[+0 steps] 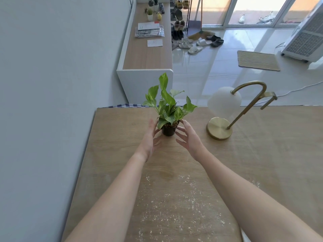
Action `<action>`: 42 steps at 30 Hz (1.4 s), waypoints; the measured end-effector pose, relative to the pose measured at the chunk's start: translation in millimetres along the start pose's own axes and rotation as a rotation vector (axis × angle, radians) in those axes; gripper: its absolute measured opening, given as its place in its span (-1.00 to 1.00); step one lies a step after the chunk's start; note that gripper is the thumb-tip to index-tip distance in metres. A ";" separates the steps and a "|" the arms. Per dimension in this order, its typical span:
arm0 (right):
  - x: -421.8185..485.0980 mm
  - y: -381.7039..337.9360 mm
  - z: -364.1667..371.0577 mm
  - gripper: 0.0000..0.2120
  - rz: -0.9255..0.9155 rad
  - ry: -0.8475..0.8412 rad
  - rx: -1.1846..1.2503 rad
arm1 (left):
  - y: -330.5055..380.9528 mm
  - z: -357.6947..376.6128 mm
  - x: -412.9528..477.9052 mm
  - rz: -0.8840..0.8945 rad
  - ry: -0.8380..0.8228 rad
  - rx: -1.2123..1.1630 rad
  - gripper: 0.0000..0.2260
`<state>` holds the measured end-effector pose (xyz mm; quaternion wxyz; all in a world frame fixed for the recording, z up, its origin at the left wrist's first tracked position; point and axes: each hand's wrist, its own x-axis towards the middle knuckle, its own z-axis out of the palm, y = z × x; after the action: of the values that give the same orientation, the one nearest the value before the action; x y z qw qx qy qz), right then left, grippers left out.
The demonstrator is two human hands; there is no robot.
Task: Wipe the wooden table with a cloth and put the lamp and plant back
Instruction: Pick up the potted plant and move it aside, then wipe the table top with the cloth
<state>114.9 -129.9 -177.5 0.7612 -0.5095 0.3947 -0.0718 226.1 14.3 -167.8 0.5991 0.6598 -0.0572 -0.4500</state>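
Pothos plant point(168, 105) in its small dark pot point(168, 130) stands upright directly between both hands, toward the table's far edge and left of centre. The left hand point(150, 137) has its fingers spread, fingertips touching or just short of the pot's left side; the right hand point(189, 137) is likewise spread, about as near on the other side. Neither has closed on it. Further right stands the brass lamp point(232, 110). Pale crumbs point(174, 206) dust the wooden table point(271, 163) near its front edge, so wiping looks undone.

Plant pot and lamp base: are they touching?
Apart. The head view shows bare wooden table between the plant pot and the lamp base, with the right hand in that gap.
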 end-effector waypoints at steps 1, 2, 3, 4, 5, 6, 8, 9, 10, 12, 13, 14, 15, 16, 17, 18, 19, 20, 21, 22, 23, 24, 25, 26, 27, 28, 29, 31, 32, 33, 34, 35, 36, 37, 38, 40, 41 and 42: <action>0.1 0.7 0.1 -0.61 0.001 0.003 -0.006 | -2.1 -0.6 0.2 0.003 -0.001 -0.006 -0.25; -0.1 1.0 0.4 -0.65 0.002 0.009 -0.010 | -4.1 -1.5 0.4 0.003 -0.003 -0.015 -0.25; 0.0 0.8 0.9 -0.70 0.004 0.016 -0.015 | -5.9 -2.4 0.6 0.007 -0.002 -0.016 -0.26; -0.3 0.6 1.1 -0.73 0.006 0.023 -0.019 | -7.3 -3.0 0.0 0.010 0.000 -0.017 -0.28; -0.3 0.4 1.6 -0.73 0.009 0.027 -0.022 | -8.5 -3.4 -0.9 0.009 0.004 -0.015 -0.33; -0.2 0.7 1.8 -0.69 0.012 0.030 -0.021 | -9.6 -3.9 -1.7 0.005 0.009 -0.011 -0.37; 0.7 3.6 1.5 -0.56 0.018 0.032 -0.005 | -11.9 -4.6 -3.8 0.004 0.012 0.007 -0.39; 1.3 4.9 1.2 -0.52 0.025 0.030 0.002 | -13.2 -5.2 -4.3 0.005 0.010 0.014 -0.35; 0.8 5.8 1.3 -0.50 0.033 0.027 0.000 | -13.5 -6.0 -5.8 0.004 0.007 0.020 -0.32; -2.4 5.2 2.0 -0.47 0.038 0.019 -0.026 | -10.2 -6.0 -11.1 -0.002 0.001 0.039 -0.29; -5.3 3.9 2.6 -0.46 0.032 0.018 -0.049 | -8.1 -5.5 -14.2 0.004 -0.004 0.051 -0.31; -9.0 2.6 2.8 -0.46 0.021 0.017 -0.073 | -6.4 -5.6 -17.8 0.010 -0.007 0.067 -0.33; -12.9 1.5 2.6 -0.48 0.006 0.018 -0.097 | -4.8 -5.6 -21.4 0.019 -0.007 0.089 -0.35; -17.6 0.8 1.6 -0.51 -0.009 0.019 -0.119 | -4.4 -6.5 -25.7 0.029 -0.006 0.112 -0.36; -23.2 1.3 -0.5 -0.53 -0.021 0.024 -0.138 | -6.3 -8.8 -30.7 0.043 0.001 0.136 -0.34; -29.4 2.9 -3.5 -0.54 -0.032 0.029 -0.154 | -10.2 -12.5 -36.4 0.063 0.020 0.161 -0.31; -36.7 5.2 -7.3 -0.55 -0.048 0.033 -0.171 | -15.4 -16.5 -42.3 0.090 0.051 0.186 -0.27; -44.4 7.8 -11.6 -0.54 -0.069 0.040 -0.189 | -21.9 -20.9 -48.4 0.118 0.092 0.218 -0.26; -52.8 11.3 -16.7 -0.55 -0.093 0.049 -0.209 | -29.1 -25.2 -55.1 0.150 0.135 0.255 -0.29; -62.3 16.5 -22.7 -0.56 -0.119 0.061 -0.231 | -37.1 -29.0 -63.6 0.179 0.172 0.300 -0.36; -72.4 22.1 -28.9 -0.57 -0.147 0.076 -0.254 | -45.9 -32.5 -72.2 0.218 0.199 0.351 -0.41; -83.2 28.6 -36.0 -0.58 -0.174 0.088 -0.276 | -56.0 -36.5 -81.0 0.254 0.218 0.405 -0.44; -94.5 36.3 -43.4 -0.60 -0.196 0.104 -0.306 | -66.5 -41.0 -90.6 0.276 0.237 0.481 -0.44; -107.8 44.0 -50.8 -0.61 -0.219 0.123 -0.344 | -77.7 -45.9 -101.5 0.295 0.257 0.567 -0.44; -122.0 52.2 -58.6 -0.61 -0.243 0.140 -0.385 | -91.8 -51.3 -110.7 0.311 0.273 0.646 -0.43; -134.6 59.7 -66.7 -0.62 -0.263 0.155 -0.418 | -105.4 -56.3 -119.7 0.318 0.281 0.707 -0.41; -147.2 65.9 -74.6 -0.62 -0.275 0.168 -0.446 | -117.9 -59.0 -129.5 0.314 0.284 0.750 -0.38; -172.2 81.1 -93.1 -0.63 -0.288 0.196 -0.504 | -144.4 -57.7 -151.0 0.327 0.279 0.852 -0.36; -183.1 90.4 -102.5 -0.62 -0.292 0.209 -0.545 | -156.4 -53.5 -162.2 0.340 0.268 0.917 -0.37; -192.8 100.1 -112.3 -0.62 -0.295 0.220 -0.589 | -168.4 -47.2 -173.5 0.358 0.257 0.971 -0.39; -201.8 109.6 -122.4 -0.61 -0.299 0.230 -0.639 | -179.2 -39.2 -184.8 0.374 0.251 1.009 -0.40; -208.5 119.0 -132.5 -0.61 -0.310 0.241 -0.696 | -188.4 -30.1 -194.6 0.391 0.254 1.037 -0.41; -215.8 127.4 -143.0 -0.60 -0.325 0.250 -0.764 | -196.1 -19.1 -204.6 0.407 0.270 1.055 -0.41; -222.8 134.4 -153.0 -0.59 -0.342 0.252 -0.829 | -203.5 -8.0 -212.7 0.419 0.292 1.069 -0.41; -229.4 140.5 -162.7 -0.58 -0.358 0.254 -0.883 | -210.8 1.9 -219.2 0.425 0.311 1.080 -0.40; -242.1 154.2 -183.9 -0.55 -0.371 0.257 -0.957 | -225.2 18.6 -229.6 0.442 0.335 1.114 -0.38; -247.9 161.3 -194.3 -0.53 -0.365 0.262 -0.993 | -232.4 23.9 -232.5 0.456 0.343 1.143 -0.37; -252.2 169.0 -204.9 -0.51 -0.352 0.266 -1.035 | -239.1 27.8 -234.2 0.466 0.349 1.174 -0.37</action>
<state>-243.7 -68.7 -219.8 0.3322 -0.8612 0.3801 -0.0583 -41.0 203.6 -242.6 0.2218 0.9109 -0.3366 -0.0887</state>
